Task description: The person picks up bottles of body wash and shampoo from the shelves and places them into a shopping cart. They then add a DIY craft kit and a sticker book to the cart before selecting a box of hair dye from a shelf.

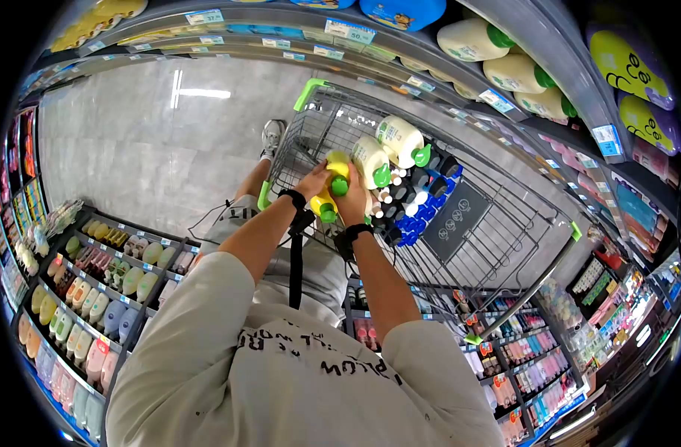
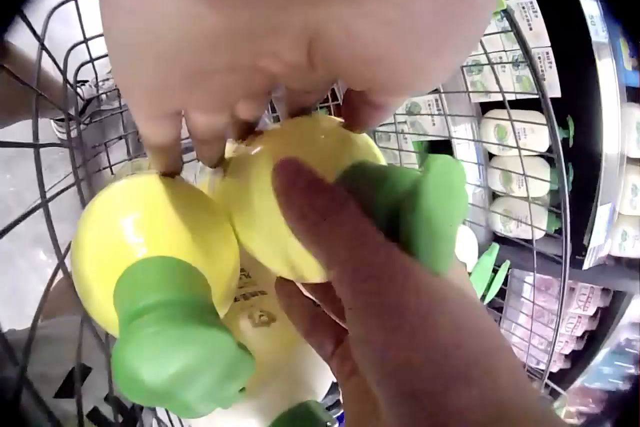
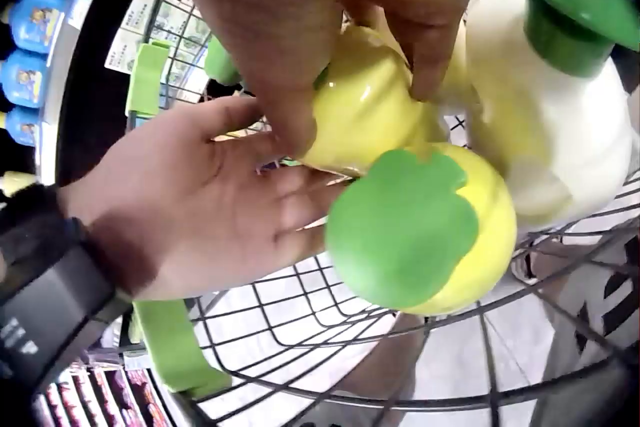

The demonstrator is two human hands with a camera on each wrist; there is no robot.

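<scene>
My right hand grips a yellow bottle with a green pump top, its thumb across one side and its fingers on the other. Against that bottle stands a second yellow bottle, green top towards me. Extended fingers of my left hand reach in beside the two bottles, their tips touching the yellow plastic. Both hands are inside the rear of a wire shopping cart. Right beside them are cream-white pump bottles with green tops.
Dark-capped bottles and blue-capped items fill the cart beyond the hands. A shelf with price tags and bottles runs along the far side. Behind me, another shelf unit holds rows of bottles. Grey floor shows at left.
</scene>
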